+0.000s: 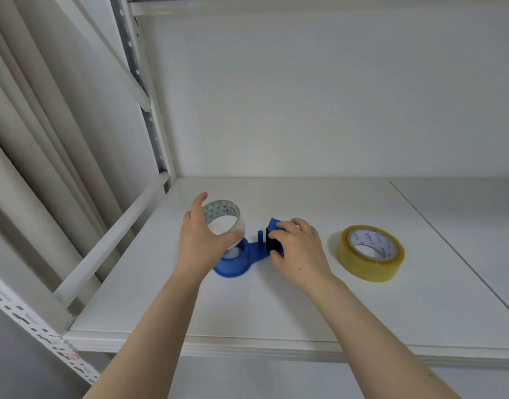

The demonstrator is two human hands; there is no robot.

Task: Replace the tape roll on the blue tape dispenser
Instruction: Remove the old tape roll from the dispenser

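Observation:
The blue tape dispenser (249,253) lies flat on the white shelf (247,306), its round hub at the left and its black cutter end at the right. My left hand (203,240) holds a nearly used-up clear tape roll (229,216) tilted just above the hub, thumb and fingers on its rim. My right hand (298,249) grips the dispenser's cutter end and covers most of it. A full yellowish tape roll (371,253) lies flat on the shelf, to the right of my right hand and apart from it.
The shelf's back wall stands close behind the objects. A white metal upright (149,110) and side rail (112,240) border the shelf at the left. A seam (449,246) runs across the shelf board right of the full roll. The shelf's front edge is near me.

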